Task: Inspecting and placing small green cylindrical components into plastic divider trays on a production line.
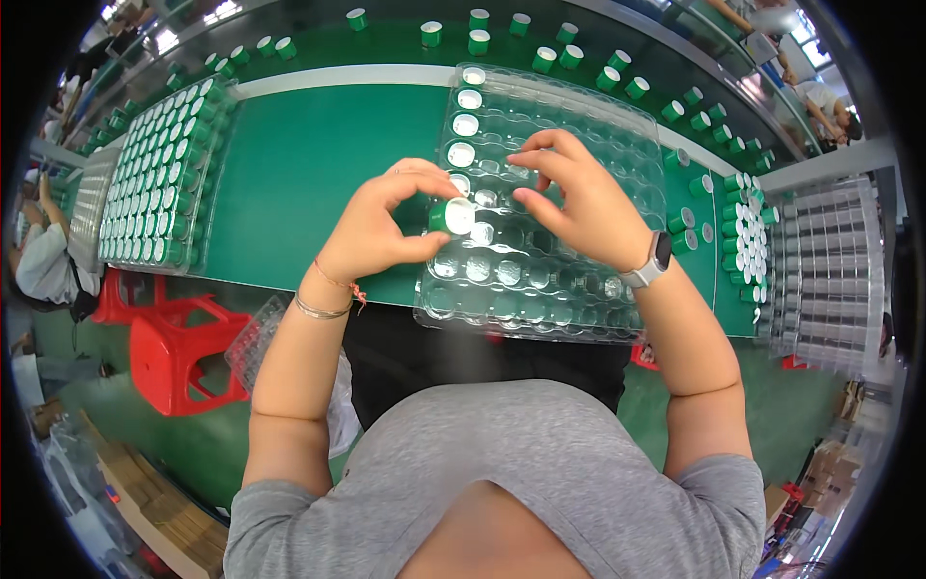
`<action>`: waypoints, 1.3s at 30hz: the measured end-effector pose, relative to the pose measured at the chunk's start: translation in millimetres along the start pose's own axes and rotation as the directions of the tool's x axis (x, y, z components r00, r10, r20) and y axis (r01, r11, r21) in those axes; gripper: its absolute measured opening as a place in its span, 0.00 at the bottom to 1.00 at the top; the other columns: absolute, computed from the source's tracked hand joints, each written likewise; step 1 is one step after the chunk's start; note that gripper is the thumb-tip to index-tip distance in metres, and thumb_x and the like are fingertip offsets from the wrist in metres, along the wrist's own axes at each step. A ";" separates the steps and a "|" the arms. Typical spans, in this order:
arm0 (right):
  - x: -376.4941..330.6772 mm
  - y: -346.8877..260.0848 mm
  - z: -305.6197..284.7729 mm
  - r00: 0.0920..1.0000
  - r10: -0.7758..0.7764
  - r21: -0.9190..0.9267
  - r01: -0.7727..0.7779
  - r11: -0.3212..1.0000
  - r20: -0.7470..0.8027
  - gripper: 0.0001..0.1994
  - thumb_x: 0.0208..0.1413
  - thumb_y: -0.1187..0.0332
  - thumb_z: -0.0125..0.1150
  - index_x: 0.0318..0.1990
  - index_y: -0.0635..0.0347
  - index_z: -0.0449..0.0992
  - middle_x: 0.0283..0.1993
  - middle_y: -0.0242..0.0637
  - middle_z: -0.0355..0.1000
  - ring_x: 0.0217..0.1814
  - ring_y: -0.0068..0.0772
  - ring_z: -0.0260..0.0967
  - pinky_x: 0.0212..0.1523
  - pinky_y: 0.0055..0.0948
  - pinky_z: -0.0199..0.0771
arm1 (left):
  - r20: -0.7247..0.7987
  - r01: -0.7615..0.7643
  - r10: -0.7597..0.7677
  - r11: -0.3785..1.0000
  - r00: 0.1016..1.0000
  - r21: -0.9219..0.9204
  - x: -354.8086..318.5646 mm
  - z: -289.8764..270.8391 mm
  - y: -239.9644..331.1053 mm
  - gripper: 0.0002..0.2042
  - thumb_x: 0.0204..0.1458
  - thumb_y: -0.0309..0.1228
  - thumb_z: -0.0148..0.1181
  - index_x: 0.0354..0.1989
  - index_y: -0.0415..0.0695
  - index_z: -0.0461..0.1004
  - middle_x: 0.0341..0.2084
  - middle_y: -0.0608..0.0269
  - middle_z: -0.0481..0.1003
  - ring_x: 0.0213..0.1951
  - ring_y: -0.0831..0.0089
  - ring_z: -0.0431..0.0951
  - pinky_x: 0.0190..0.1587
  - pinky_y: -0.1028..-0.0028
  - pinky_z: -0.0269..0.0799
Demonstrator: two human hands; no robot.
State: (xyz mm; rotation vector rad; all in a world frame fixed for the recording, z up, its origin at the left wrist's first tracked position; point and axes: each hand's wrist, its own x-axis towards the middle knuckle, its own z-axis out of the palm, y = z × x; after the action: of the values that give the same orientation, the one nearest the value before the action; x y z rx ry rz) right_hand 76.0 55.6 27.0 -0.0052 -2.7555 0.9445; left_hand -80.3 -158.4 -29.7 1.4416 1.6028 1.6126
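Observation:
My left hand (pixel 386 217) grips a small green cylinder with a white top (pixel 459 216) between thumb and fingers. It holds this just over the left side of a clear plastic tray (pixel 579 106) with rows of round pockets. Along the tray's left edge, a column of matching green cylinders (pixel 465 125) stands in the pockets, white ends up. Over the middle of the tray is my right hand (pixel 579 198), its thumb and fingers curved but apart, with nothing visible between them. The tray lies on a green tabletop (pixel 318 174).
At the left stands a filled tray of green cylinders (pixel 159 183). More loose cylinders (pixel 478 41) are scattered on the raised strip beyond the table. To the right are grouped cylinders (pixel 743 232) and stacked clear trays (pixel 825 261). A red stool (pixel 178 357) stands below left.

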 end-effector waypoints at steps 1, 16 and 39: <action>-3.2 2.0 -4.2 1.000 0.003 0.001 -0.003 1.000 -0.006 0.16 0.54 0.73 0.64 0.51 0.59 0.75 0.51 0.35 0.67 0.35 0.24 0.68 0.34 0.24 0.71 | 0.021 0.030 -0.032 0.996 0.999 0.079 -1.5 2.9 0.7 0.18 0.38 0.22 0.67 0.42 0.41 0.79 0.44 0.60 0.77 0.55 0.66 0.72 0.58 0.67 0.66; -11.6 86.9 -75.8 0.969 0.116 -0.217 -0.164 0.962 -0.218 0.13 0.54 0.69 0.63 0.46 0.62 0.76 0.45 0.39 0.72 0.37 0.30 0.71 0.37 0.28 0.72 | 0.194 -0.168 0.081 0.858 0.978 0.485 -6.5 2.9 -1.6 0.14 0.39 0.23 0.66 0.38 0.49 0.80 0.50 0.67 0.75 0.62 0.52 0.65 0.67 0.51 0.54; 27.4 146.9 -125.6 0.876 0.143 -0.176 -0.248 0.953 -0.462 0.19 0.48 0.68 0.69 0.47 0.63 0.74 0.37 0.39 0.74 0.34 0.30 0.72 0.39 0.28 0.72 | -0.144 0.250 -0.240 0.503 0.960 0.827 282.7 20.6 -105.3 0.17 0.40 0.37 0.68 0.35 0.38 0.81 0.33 0.47 0.80 0.41 0.54 0.80 0.47 0.62 0.75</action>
State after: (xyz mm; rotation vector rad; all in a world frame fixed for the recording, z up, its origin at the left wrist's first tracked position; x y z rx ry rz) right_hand 66.1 250.1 40.1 -0.4896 -2.4388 0.5666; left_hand -199.3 119.5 -30.9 1.4682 2.6533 0.6194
